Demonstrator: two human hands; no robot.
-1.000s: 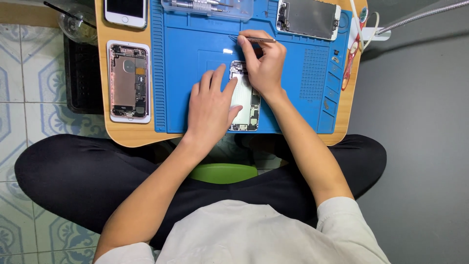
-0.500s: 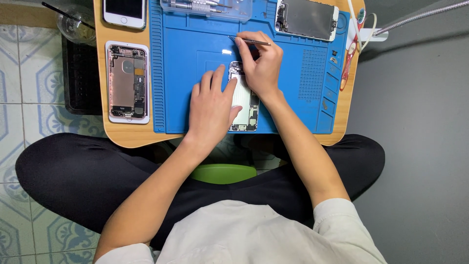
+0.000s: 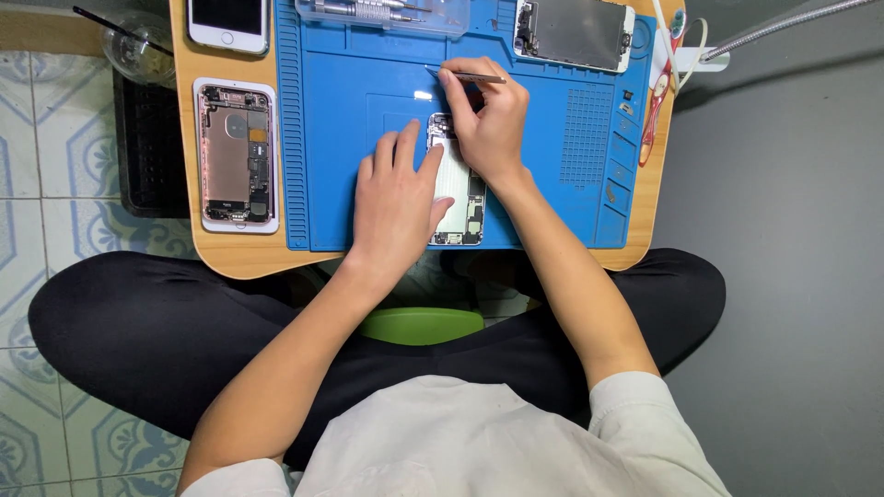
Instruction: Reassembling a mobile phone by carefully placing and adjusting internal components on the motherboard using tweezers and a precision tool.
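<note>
An opened phone body lies on a blue work mat on a small wooden lap table. My left hand lies flat over the phone's left side, fingers spread, pressing it down. My right hand rests at the phone's top end and pinches thin metal tweezers, which lie nearly level and point left. Much of the phone is hidden under both hands.
A second opened phone lies left of the mat, a whole phone above it. A detached screen panel and a clear tool case sit at the mat's top. A plastic cup stands far left.
My right hand has shifted the tweezers slightly at the phone's top end. My left hand stays pressed on the phone.
</note>
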